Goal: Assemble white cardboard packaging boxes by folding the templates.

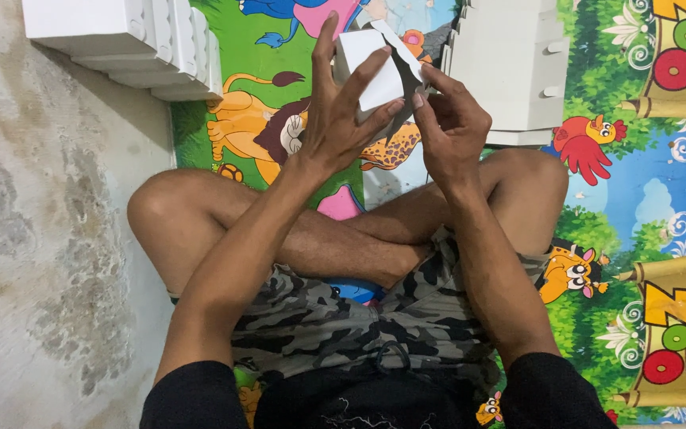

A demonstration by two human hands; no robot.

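Small white cardboard box (375, 71), half folded, held up over the crossed legs. Left hand (335, 119) grasps its side, fingers spread; right hand (450, 119) pinches the open flap (405, 56). Best to crease squarely along the score. Flat white stacks (132, 44) and (510, 67) on the cartoon mat (645, 183).

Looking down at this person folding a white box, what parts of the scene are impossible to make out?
- Head view: the underside of the small white cardboard box is covered by the left hand and the right hand.
- The stack of flat white boxes at upper left is cut by the top edge.
- The second white stack is likewise cut off.
- The play mat pictures are partly hidden by the legs.
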